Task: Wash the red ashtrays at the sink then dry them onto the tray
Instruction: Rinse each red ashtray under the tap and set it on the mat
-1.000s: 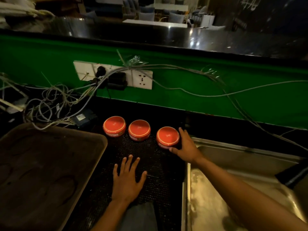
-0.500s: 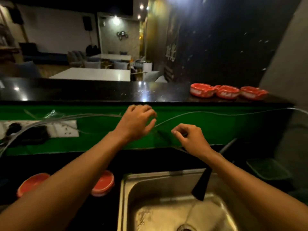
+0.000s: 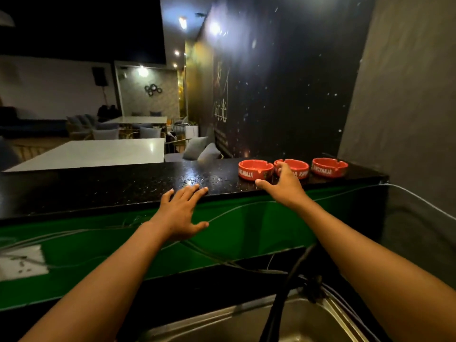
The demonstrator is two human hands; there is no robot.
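With the right hand (image 3: 283, 186) spread, its grip apart over the middle of three red ashtrays (image 3: 292, 168) on the raised surface (image 3: 123, 186), and the left hand (image 3: 180, 213) flat and holding nothing, a careless grab may knock a neighbour off.

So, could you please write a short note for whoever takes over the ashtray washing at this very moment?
Left hand: open, fingers on the edge of the black counter, holding nothing.
Right hand: open, reaching to the middle ashtray, not gripping it yet.
Three red ashtrays stand upright in a row on the counter: left ashtray, middle, right ashtray.
The sink lies below, with no ashtray visible in it. The tray is out of view.
Left: wash these three, then dry them onto the tray.
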